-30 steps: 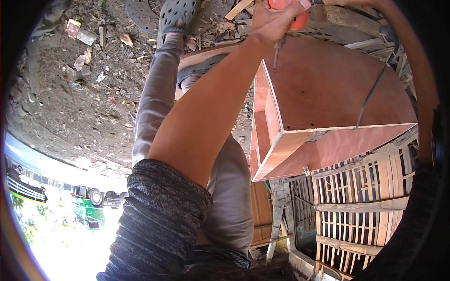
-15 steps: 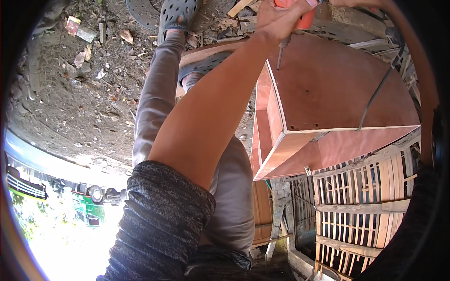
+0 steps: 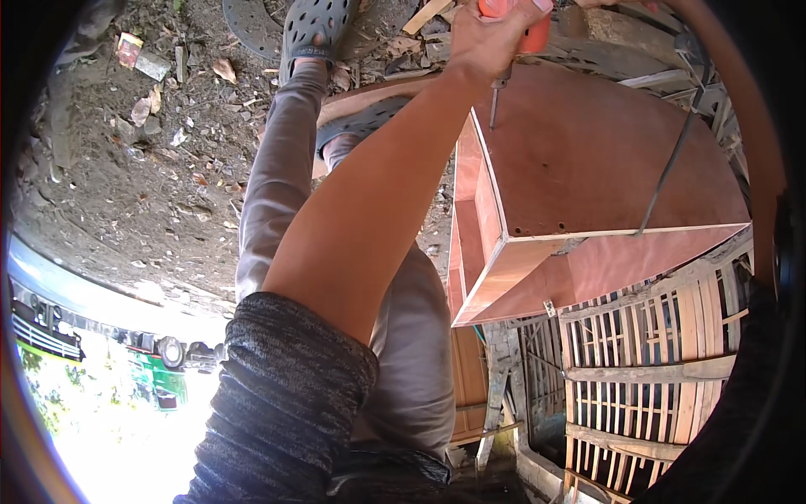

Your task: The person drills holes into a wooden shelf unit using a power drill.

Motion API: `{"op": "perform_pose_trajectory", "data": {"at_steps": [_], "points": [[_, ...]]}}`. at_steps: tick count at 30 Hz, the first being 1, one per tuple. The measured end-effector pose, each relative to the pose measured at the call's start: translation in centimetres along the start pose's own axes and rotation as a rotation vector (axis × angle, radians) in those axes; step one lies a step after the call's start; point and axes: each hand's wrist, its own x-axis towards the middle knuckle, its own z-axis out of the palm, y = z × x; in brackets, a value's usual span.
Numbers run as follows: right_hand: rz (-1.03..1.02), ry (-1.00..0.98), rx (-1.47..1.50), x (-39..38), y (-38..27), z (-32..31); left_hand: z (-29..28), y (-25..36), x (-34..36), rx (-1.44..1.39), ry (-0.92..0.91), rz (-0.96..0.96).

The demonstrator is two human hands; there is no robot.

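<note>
My left hand [image 3: 487, 40] is closed around an orange-red power drill [image 3: 534, 35], whose upper part is cut off by the picture's top edge. The drill's long thin bit [image 3: 494, 107] points down, its tip at the reddish-brown plywood panel of a box-like cabinet [image 3: 621, 151], close to the panel's left edge. Small dark holes dot that panel, two of them near its lower left corner. Only a sliver of my right hand [image 3: 598, 2] shows at the top edge, right of the drill; its fingers are hidden.
A dark cable [image 3: 672, 172] hangs across the cabinet's panel. Wood scraps [image 3: 651, 80] lie behind the cabinet, and a slatted wooden structure [image 3: 646, 361] stands at the lower right. My shoes [image 3: 317, 29] rest on littered dirt ground [image 3: 159, 210]. Vehicles [image 3: 159, 370] appear at the lower left.
My left hand and the drill have shifted slightly left, with the bit still at the panel. The cable has swung a little, and my right hand has moved slightly left along the top edge.
</note>
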Motion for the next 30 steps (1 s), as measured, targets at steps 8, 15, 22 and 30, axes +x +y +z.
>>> {"op": "perform_pose_trajectory", "data": {"at_steps": [8,15,22,30], "points": [[-0.010,-0.004,0.065,1.6,3.2,2.2,0.4,-1.2,0.4,-0.019,0.025,0.197],[0.012,-0.059,0.033,1.7,2.6,2.0,0.5,-1.3,0.2,0.066,0.076,0.146],[0.030,-0.060,0.131,1.4,2.2,2.0,0.5,-1.0,-0.3,0.089,0.080,0.149],[-0.001,0.036,-0.016,-0.1,1.0,2.4,0.6,-1.1,-0.1,0.108,0.076,0.114]]}}
